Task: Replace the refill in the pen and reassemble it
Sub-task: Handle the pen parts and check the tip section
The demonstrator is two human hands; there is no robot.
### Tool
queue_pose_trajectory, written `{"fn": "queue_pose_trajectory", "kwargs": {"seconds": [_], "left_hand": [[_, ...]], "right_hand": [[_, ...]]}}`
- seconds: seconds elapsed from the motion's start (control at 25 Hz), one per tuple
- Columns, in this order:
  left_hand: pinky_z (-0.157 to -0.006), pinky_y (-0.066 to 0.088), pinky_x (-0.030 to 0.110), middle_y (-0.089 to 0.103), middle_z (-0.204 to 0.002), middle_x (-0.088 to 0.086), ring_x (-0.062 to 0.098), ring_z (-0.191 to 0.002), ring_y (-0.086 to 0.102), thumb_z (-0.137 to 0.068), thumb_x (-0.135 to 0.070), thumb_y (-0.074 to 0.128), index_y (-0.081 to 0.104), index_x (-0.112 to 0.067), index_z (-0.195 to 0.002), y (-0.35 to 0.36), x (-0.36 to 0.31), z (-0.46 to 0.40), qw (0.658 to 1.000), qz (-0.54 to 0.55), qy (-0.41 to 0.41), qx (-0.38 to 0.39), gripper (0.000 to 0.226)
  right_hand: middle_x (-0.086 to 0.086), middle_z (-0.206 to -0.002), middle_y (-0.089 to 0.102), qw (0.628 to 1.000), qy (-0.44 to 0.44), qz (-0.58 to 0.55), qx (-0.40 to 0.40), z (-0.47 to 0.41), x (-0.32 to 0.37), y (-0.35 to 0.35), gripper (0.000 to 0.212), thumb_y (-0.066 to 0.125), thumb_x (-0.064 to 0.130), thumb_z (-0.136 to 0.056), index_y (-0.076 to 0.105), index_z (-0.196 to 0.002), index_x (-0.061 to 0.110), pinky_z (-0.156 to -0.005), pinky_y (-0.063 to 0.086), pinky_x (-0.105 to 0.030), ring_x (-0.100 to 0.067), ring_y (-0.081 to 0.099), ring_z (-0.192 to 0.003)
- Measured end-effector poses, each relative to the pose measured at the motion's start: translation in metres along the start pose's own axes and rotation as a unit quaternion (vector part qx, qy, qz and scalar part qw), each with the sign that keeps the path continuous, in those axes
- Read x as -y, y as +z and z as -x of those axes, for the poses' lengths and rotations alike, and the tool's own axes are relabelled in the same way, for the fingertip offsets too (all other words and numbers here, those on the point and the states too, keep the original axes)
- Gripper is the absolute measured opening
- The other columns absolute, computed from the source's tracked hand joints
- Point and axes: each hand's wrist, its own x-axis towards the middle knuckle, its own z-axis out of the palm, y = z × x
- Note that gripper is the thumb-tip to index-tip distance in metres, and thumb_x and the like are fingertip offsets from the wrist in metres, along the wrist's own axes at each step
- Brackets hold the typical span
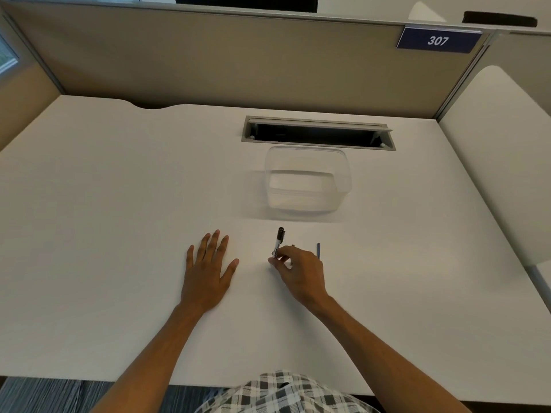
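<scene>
A pen (pixel 278 240) with a black cap end and a white barrel lies on the white desk (pixel 119 204), pointing away from me. My right hand (pixel 298 271) pinches its near end between thumb and fingers. A thin blue refill (pixel 318 250) lies on the desk just right of that hand, partly hidden behind it. My left hand (pixel 208 269) rests flat on the desk, fingers spread, a short way left of the pen and holding nothing.
A clear plastic container (pixel 308 181) stands beyond the pen. Behind it is a cable slot (pixel 317 134) in the desk. Beige partition walls (pixel 208 61) close the back and left; a white chair (pixel 501 162) stands at the right.
</scene>
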Motion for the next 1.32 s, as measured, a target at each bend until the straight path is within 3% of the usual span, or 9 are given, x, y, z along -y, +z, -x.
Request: {"fn": "queue_pose_trajectory", "kwargs": {"seconds": [0.12,0.24,0.44,0.56,0.64,0.8,0.88,1.2,1.32], "left_hand": [[-0.115,0.014,0.052,0.024,-0.157,0.005,0.024,-0.144,0.019,-0.094,-0.06,0.013,0.029,-0.019,-0.148,-0.002,-0.001,0.0,1.0,0.003,0.0,-0.002,0.07],[-0.115,0.013,0.051,0.024,-0.157,0.005,0.023,-0.145,0.018,-0.094,-0.062,0.01,0.028,-0.019,-0.149,-0.001,-0.001,0.0,1.0,0.006,-0.001,0.002,0.071],[-0.116,0.013,0.052,0.024,-0.157,0.005,0.024,-0.145,0.018,-0.093,-0.063,0.008,0.029,-0.02,-0.148,-0.002,-0.002,-0.001,1.0,0.01,-0.003,0.001,0.073],[-0.115,0.014,0.053,0.025,-0.156,0.005,0.024,-0.144,0.019,-0.093,-0.064,0.007,0.03,-0.019,-0.148,-0.003,-0.003,-0.001,1.0,0.012,-0.003,-0.001,0.074],[-0.115,0.014,0.053,0.025,-0.156,0.006,0.024,-0.144,0.019,-0.093,-0.064,0.008,0.03,-0.019,-0.148,-0.003,-0.003,-0.001,1.0,0.012,-0.003,0.001,0.074],[-0.115,0.014,0.051,0.024,-0.157,0.005,0.023,-0.145,0.018,-0.094,-0.062,0.009,0.029,-0.019,-0.148,-0.003,-0.003,0.0,1.0,0.007,-0.001,0.002,0.073],[-0.115,0.014,0.051,0.024,-0.157,0.005,0.023,-0.145,0.018,-0.094,-0.062,0.009,0.03,-0.019,-0.148,-0.004,-0.003,0.0,1.0,0.006,-0.003,0.001,0.073],[-0.114,0.015,0.053,0.027,-0.156,0.007,0.026,-0.144,0.022,-0.093,-0.064,0.007,0.032,-0.018,-0.147,-0.004,-0.004,-0.001,1.0,0.014,-0.004,0.002,0.076],[-0.115,0.016,0.054,0.026,-0.156,0.007,0.026,-0.144,0.021,-0.093,-0.065,0.007,0.032,-0.018,-0.147,-0.003,-0.003,-0.001,1.0,0.017,-0.005,0.001,0.076]], "right_hand": [[0.008,-0.1,0.075,1.0,-0.003,0.009,-0.012,-0.002,0.002,0.0,0.021,0.064,0.038,-0.091,0.072,-0.101,0.022,-0.067,0.04,-0.022,-0.013,0.068,-0.091],[0.009,-0.094,0.075,0.998,-0.017,-0.007,-0.056,-0.006,0.009,-0.009,0.019,0.067,0.039,-0.089,0.073,-0.096,0.022,-0.061,0.031,-0.01,-0.008,0.062,-0.074],[0.01,-0.089,0.076,0.989,-0.044,-0.051,-0.128,-0.007,0.019,-0.02,0.016,0.071,0.04,-0.086,0.073,-0.089,0.024,-0.063,0.047,-0.03,0.002,0.051,-0.068],[0.01,-0.088,0.076,0.986,-0.062,-0.056,-0.146,-0.008,0.021,-0.02,0.016,0.072,0.038,-0.085,0.073,-0.087,0.023,-0.059,0.041,-0.018,0.003,0.05,-0.066],[0.008,-0.087,0.076,0.989,-0.06,-0.037,-0.128,-0.006,0.016,-0.014,0.017,0.071,0.037,-0.086,0.073,-0.088,0.02,-0.058,0.035,-0.012,0.001,0.052,-0.065],[0.004,-0.09,0.076,0.999,-0.033,0.018,-0.018,0.004,0.0,0.005,0.019,0.066,0.034,-0.091,0.073,-0.094,0.017,-0.067,0.05,-0.033,-0.02,0.069,-0.081],[0.003,-0.09,0.075,0.999,-0.032,0.027,-0.001,0.002,0.001,0.004,0.021,0.063,0.035,-0.092,0.073,-0.094,0.016,-0.068,0.048,-0.034,-0.021,0.068,-0.082],[0.009,-0.088,0.075,0.995,-0.054,-0.007,-0.079,-0.003,0.015,-0.014,0.018,0.068,0.038,-0.089,0.074,-0.091,0.021,-0.059,0.027,-0.008,-0.003,0.055,-0.065],[0.009,-0.082,0.075,0.989,-0.072,-0.022,-0.131,-0.005,0.02,-0.018,0.016,0.072,0.037,-0.086,0.074,-0.087,0.022,-0.056,0.028,-0.009,0.003,0.046,-0.061]]}}
